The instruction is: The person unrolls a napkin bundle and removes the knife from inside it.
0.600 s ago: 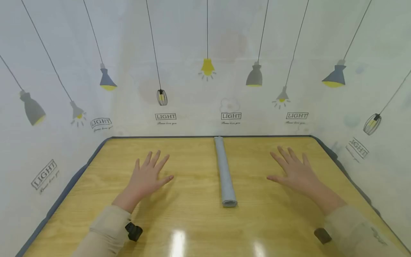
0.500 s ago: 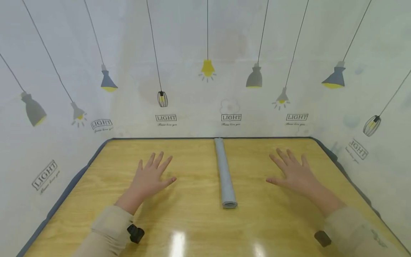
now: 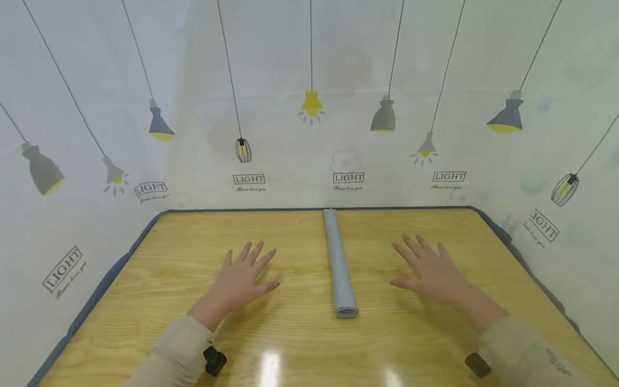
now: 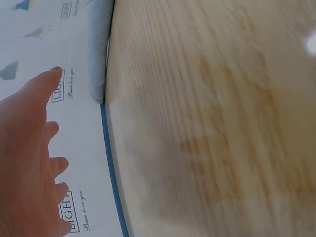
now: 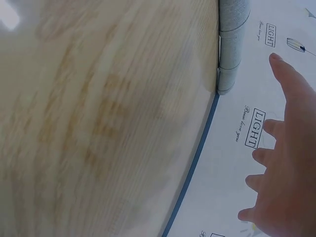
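A rolled grey-blue cloth (image 3: 341,263) lies lengthwise on the wooden table, its spiral end facing me and its far end at the back edge. My left hand (image 3: 244,279) hovers to its left, fingers spread and holding nothing. On the other side, my right hand (image 3: 435,271) is held over the table with fingers spread, also holding nothing. In the left wrist view the roll (image 4: 100,49) shows beyond the thumb. Seams cross the roll (image 5: 231,44) in the right wrist view. Both hands are apart from it.
The wood-grain table (image 3: 300,344) has a dark blue edge along its back and sides. White walls printed with hanging lamps and "LIGHT" labels (image 3: 348,177) enclose it on three sides. A small black device (image 3: 214,360) sits at each wrist.
Both hands have moved inward toward the rolled cloth and slightly nearer to me, fingers still spread. The cloth stays in place on the table.
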Demonstrator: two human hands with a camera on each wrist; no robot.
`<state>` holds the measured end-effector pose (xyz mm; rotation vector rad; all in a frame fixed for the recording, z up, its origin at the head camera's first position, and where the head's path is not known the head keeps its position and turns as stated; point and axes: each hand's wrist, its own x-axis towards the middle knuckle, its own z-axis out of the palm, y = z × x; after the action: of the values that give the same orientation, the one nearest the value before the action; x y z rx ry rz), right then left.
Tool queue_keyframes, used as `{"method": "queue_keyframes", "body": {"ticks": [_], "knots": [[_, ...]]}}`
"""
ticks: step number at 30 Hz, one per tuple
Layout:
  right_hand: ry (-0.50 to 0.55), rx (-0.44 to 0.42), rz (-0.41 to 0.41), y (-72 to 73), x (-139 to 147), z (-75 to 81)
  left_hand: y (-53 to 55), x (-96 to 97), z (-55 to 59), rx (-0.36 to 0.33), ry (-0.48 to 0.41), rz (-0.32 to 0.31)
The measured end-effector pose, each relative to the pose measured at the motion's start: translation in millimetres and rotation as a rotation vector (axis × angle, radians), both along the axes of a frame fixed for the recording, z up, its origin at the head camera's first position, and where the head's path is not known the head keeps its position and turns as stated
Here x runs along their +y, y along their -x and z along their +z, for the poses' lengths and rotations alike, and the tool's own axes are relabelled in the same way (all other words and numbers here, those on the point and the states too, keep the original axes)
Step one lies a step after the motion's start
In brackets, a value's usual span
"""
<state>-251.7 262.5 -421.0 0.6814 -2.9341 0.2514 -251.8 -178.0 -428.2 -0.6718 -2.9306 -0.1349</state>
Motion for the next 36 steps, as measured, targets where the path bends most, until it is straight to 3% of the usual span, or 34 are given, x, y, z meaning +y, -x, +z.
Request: {"method": "queue_keyframes", "body": {"ticks": [9, 24, 36], "knots": [[0.039, -0.028, 0.032, 3.8, -22, -1.5, 7.5, 23.6, -3.0, -0.085, 0.004, -0.032], [0.09, -0.123, 0.152, 2.7, -63, -7.8, 7.9, 76.0, -4.5, -0.149, 0.0, -0.129], [0.106, -0.178, 0.193, -2.9, -83, -11.3, 9.0, 99.0, -12.6, -0.161, 0.033, -0.173]]}}
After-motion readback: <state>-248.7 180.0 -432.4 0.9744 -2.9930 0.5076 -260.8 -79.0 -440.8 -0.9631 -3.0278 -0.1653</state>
